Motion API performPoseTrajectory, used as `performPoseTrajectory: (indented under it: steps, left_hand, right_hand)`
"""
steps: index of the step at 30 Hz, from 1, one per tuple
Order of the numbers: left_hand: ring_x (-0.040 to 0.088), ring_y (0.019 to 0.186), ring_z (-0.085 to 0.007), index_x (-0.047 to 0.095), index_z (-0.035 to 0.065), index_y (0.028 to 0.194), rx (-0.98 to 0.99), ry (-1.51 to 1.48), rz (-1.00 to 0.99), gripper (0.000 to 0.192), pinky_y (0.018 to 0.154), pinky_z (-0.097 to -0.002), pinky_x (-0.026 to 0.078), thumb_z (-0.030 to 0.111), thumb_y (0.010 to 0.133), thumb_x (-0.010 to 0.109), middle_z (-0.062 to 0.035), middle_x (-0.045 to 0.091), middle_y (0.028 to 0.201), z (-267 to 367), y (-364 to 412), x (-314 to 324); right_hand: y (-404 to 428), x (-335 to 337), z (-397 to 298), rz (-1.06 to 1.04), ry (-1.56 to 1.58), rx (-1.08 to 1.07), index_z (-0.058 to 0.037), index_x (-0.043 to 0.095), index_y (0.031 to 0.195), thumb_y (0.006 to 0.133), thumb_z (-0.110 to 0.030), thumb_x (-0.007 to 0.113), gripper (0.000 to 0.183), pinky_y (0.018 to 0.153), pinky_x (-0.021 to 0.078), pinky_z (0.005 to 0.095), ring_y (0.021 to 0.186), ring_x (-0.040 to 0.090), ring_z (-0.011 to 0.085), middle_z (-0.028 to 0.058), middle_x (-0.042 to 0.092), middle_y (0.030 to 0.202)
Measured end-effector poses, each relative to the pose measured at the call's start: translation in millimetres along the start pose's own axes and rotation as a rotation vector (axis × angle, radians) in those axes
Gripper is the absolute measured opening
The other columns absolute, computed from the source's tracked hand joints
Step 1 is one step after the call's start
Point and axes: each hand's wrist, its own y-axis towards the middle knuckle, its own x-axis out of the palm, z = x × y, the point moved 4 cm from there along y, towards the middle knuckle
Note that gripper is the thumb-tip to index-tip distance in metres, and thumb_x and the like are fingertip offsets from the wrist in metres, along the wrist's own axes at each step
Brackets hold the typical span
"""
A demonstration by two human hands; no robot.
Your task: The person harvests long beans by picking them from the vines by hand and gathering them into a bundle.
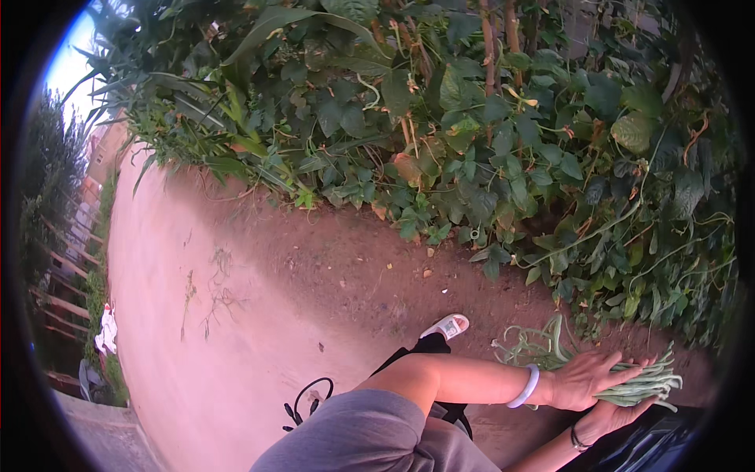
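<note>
A thick bunch of long green beans lies between my two hands at the right of the head view. My left hand, with a pale bangle on its wrist, rests over the bunch with its fingers across the beans. From below, my right hand supports the same bunch, its thumb side along the beans. A dark bracelet circles that wrist. Some loose, curling bean ends stick out to the left, behind my left hand. My palms and part of the bunch are hidden.
Dense climbing bean plants on wooden poles fill the upper side. Bare ground with dry weeds stretches left. One foot wears a white slide sandal. Under my right hand is a dark glossy surface. A black cable hangs beside me.
</note>
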Motion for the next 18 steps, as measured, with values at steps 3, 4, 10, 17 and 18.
performPoseTrajectory:
  steps: [3,4,10,17,18]
  left_hand:
    - [0.051,0.081,-0.029,0.031,0.0104,0.136,0.026,0.017,0.053,0.074,0.067,-0.0393,0.042,0.009,0.068,0.06,-0.0133,0.043,0.096,5.1,5.7,0.8]
    - [0.05,0.08,-0.0282,0.033,0.0077,0.134,0.058,0.08,0.046,0.07,0.066,-0.0378,0.042,0.011,0.069,0.059,-0.0134,0.043,0.097,6.6,6.9,1.8]
    - [0.047,0.077,-0.0215,0.038,0.0029,0.127,0.13,0.507,0.051,0.054,0.064,-0.0306,0.038,0.02,0.077,0.05,-0.011,0.045,0.095,32.2,12.7,5.9]
    - [0.043,0.08,-0.0193,0.042,0.0136,0.122,0.21,0.49,0.1,0.042,0.061,-0.0305,0.033,0.024,0.082,0.045,-0.0116,0.048,0.101,39.1,14.0,1.7]
    - [0.044,0.081,-0.0211,0.039,0.0105,0.125,0.21,0.494,0.073,0.056,0.062,-0.0317,0.034,0.025,0.072,0.054,-0.0139,0.048,0.101,35.7,14.6,-1.0]
  right_hand:
    - [-6.4,11.5,2.6,0.06,-0.108,-0.042,-0.0026,0.033,0.132,0.085,-0.017,0.052,0.053,0.098,0.0313,0.0335,0.113,0.042,0.0194,0.0106,0.044,0.128]
    - [-10.4,17.0,3.7,0.097,-0.165,-0.072,-0.0028,0.033,0.132,0.084,-0.017,0.053,0.054,0.098,0.0311,0.033,0.114,0.042,0.0191,0.0107,0.045,0.127]
    - [-19.4,57.0,12.8,0.292,-0.511,-0.337,-0.0038,0.035,0.131,0.078,-0.019,0.06,0.061,0.1,0.0299,0.0296,0.115,0.042,0.0173,0.0108,0.049,0.123]
    - [-4.0,19.5,7.0,0.148,-0.403,-0.229,-0.0086,0.03,0.136,0.079,-0.018,0.06,0.066,0.105,0.0228,0.0319,0.125,0.032,0.0188,0.0092,0.044,0.131]
    - [-0.6,17.2,11.3,0.118,-0.381,-0.201,-0.008,0.03,0.136,0.079,-0.018,0.06,0.065,0.105,0.0231,0.0321,0.124,0.033,0.0187,0.009,0.044,0.13]
